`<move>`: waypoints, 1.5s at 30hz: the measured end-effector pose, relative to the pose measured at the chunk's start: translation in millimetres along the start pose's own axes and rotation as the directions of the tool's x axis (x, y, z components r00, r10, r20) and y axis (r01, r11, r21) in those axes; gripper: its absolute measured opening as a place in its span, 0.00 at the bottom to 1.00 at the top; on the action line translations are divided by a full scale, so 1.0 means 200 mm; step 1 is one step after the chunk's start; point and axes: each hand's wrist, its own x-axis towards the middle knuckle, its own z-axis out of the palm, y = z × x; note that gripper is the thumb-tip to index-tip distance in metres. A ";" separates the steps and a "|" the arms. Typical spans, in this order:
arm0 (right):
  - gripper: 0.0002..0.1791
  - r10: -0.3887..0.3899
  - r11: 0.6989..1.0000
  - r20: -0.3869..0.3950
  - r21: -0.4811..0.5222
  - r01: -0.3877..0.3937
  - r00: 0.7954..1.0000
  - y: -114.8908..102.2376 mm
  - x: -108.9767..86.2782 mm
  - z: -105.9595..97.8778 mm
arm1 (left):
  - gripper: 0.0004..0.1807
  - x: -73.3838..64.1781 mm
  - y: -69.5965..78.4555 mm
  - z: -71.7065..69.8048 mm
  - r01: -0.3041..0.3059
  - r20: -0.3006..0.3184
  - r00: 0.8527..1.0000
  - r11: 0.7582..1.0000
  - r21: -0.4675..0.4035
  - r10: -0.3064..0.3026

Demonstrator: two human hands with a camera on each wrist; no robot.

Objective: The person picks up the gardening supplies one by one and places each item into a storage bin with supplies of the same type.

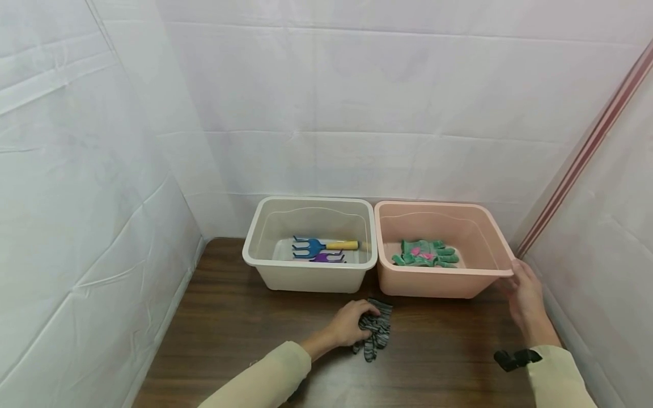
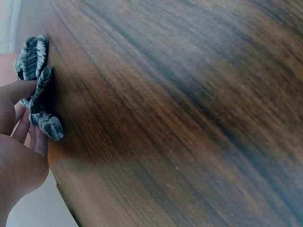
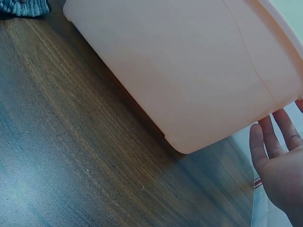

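Observation:
My left hand (image 1: 352, 324) pinches a grey-and-black striped knit glove (image 1: 377, 327) lying on the wooden table in front of the bins. In the left wrist view, the thumb and fingers (image 2: 23, 90) close around the bunched glove (image 2: 35, 61). At the right, my right hand (image 1: 528, 292) touches the front right corner of the pink plastic bin (image 1: 433, 283), just at its rim. Its fingers (image 3: 270, 142) look fairly straight against the bin wall in the right wrist view. Inside the pink bin lies a pair of green gloves (image 1: 433, 252) with pink patches.
Left of the pink bin, and close against it, stands a cream bin (image 1: 311, 277). It holds a blue hand rake with a yellow handle (image 1: 342, 245) and a purple rake head (image 1: 326, 258). White sheeting (image 1: 316, 102) encloses the brown table (image 1: 214, 323) at the back and sides.

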 end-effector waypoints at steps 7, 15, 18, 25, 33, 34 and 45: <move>0.27 0.002 1.000 0.002 -0.001 -0.002 1.000 0.01 0.00 0.00 | 0.20 -0.02 0.04 -0.05 -0.002 0.025 1.000 1.000 -0.001 0.002; 0.30 0.006 1.000 0.019 -0.016 -0.006 1.000 -0.01 -0.01 0.00 | 0.17 -0.01 0.06 -0.05 0.014 0.035 0.999 1.000 0.004 -0.014; 0.28 -0.001 1.000 0.019 0.012 0.000 1.000 -0.01 -0.01 -0.01 | 0.16 0.00 0.05 -0.05 0.015 0.038 0.999 1.000 -0.007 -0.015; 0.30 0.006 1.000 0.011 -0.017 -0.006 1.000 0.00 0.00 0.00 | 0.14 0.01 0.04 -0.04 0.013 0.031 0.999 1.000 0.004 -0.013; 0.32 0.019 0.998 -0.009 -0.053 -0.019 1.000 0.00 0.00 0.01 | 0.14 0.00 0.03 -0.04 0.020 0.033 0.999 0.999 -0.025 -0.019; 0.32 0.015 0.999 -0.009 -0.052 -0.015 1.000 0.00 0.00 0.01 | 0.14 0.00 0.03 -0.04 0.020 0.030 0.999 0.999 -0.030 -0.019; 0.27 -0.016 1.000 0.027 0.023 0.015 1.000 -0.01 -0.01 0.00 | 0.12 0.00 0.05 -0.07 -0.005 -0.022 1.000 0.995 -0.099 0.003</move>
